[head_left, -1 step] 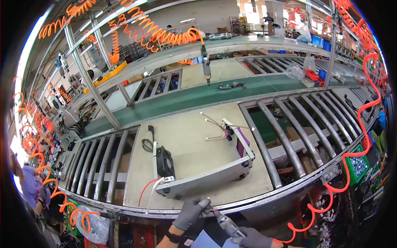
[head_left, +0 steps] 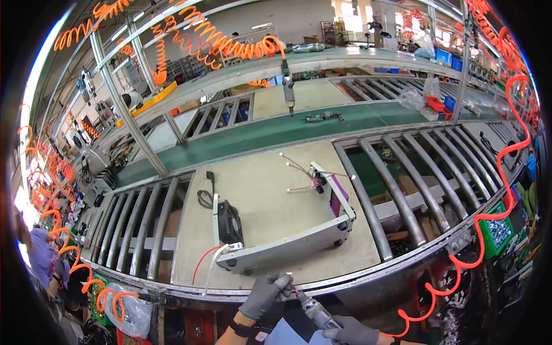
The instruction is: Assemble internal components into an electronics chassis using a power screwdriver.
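My right hand (head_left: 352, 332), in a grey glove, is closed around the rear of a silver pneumatic screwdriver (head_left: 316, 313) below the bench's front edge. The tool's bit points up and left, toward my left hand (head_left: 265, 295). That hand, also gloved, has its fingers pinched together close to the bit; anything between them is too small to make out. Beyond my hands, an open metal frame (head_left: 293, 244) rests on a pale board (head_left: 270, 201). It carries a black fan-like part (head_left: 230, 223) at its left and a purple part (head_left: 336, 202) with loose wires at its right.
Metal rollers (head_left: 402, 190) flank the board on both sides. Behind it runs a green belt (head_left: 241, 138), with another screwdriver (head_left: 288, 92) hanging above it. An orange coiled hose (head_left: 440, 292) curves along my right. A green bin of small parts (head_left: 495, 233) stands at right.
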`<state>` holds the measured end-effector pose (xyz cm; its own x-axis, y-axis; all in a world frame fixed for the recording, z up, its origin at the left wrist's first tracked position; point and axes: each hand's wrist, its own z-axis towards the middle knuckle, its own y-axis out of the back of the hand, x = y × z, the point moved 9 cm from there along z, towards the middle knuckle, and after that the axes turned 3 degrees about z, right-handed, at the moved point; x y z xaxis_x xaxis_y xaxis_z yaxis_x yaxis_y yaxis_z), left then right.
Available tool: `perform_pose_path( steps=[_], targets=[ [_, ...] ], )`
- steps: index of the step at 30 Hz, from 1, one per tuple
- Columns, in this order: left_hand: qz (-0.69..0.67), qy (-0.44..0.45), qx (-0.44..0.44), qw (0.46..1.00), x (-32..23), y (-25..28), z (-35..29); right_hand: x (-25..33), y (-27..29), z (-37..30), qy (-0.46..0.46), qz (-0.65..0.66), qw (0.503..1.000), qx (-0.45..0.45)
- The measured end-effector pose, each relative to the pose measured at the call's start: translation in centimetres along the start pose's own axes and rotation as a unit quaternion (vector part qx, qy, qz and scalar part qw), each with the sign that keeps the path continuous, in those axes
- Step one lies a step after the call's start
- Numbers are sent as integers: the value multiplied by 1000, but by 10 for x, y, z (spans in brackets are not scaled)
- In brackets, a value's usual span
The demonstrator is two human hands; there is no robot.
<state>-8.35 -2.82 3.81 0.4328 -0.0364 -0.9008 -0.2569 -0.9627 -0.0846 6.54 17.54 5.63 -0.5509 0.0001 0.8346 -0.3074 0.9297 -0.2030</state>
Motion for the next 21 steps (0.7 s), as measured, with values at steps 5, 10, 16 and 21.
perform_pose_path(
  steps=[5, 10, 16, 21],
  targets=[
    [-60, 0, -33, 998, 13, 4, -8, 11, -16, 1, 23, -15, 999, -21],
    [-61, -3, -19, 998, 21, 12, -12, -12, -20, 10, -106, -25, 993, 36],
    [-180, -66, -25, 981, 10, 9, -23, -19, -26, 13, -101, 9, 995, 27],
    [-74, -9, -116, 990, 14, 13, -23, -20, -29, 22, -66, -55, 995, -48]
  ],
)
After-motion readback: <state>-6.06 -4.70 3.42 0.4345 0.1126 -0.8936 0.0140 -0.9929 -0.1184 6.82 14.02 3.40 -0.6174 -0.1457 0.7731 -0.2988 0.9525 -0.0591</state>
